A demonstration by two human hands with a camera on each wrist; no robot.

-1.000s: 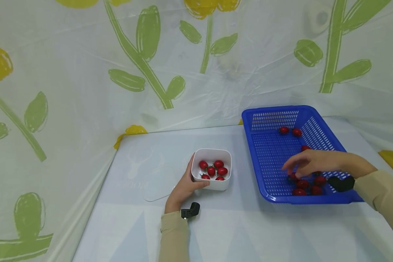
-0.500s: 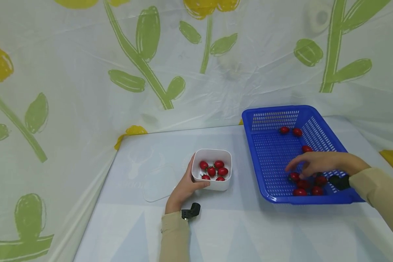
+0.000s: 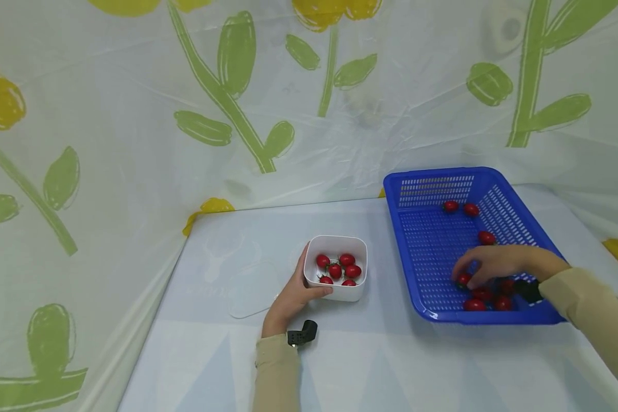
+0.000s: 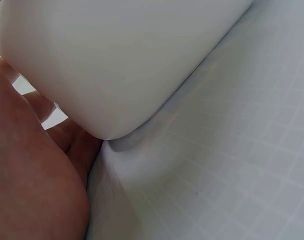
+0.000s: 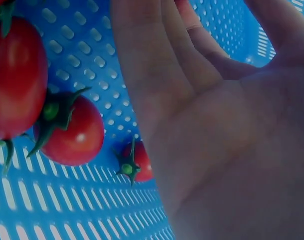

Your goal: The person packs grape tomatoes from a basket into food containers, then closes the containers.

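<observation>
Picking looks to be the step: the right hand (image 3: 494,263) bends thumb and finger about a tomato (image 3: 463,279) inside the blue basket (image 3: 422,240), seemingly pinching it, though its tips are hard to see. The left hand (image 3: 290,294) grips the white box (image 3: 346,293). Next calls for lifting clear of the neighbouring tomatoes (image 3: 475,305).

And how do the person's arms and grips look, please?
The left sleeve and right sleeve are beige and long. A black device sits at the left wrist, a second device at the right. The left grip and right grip wear no gloves.
</observation>
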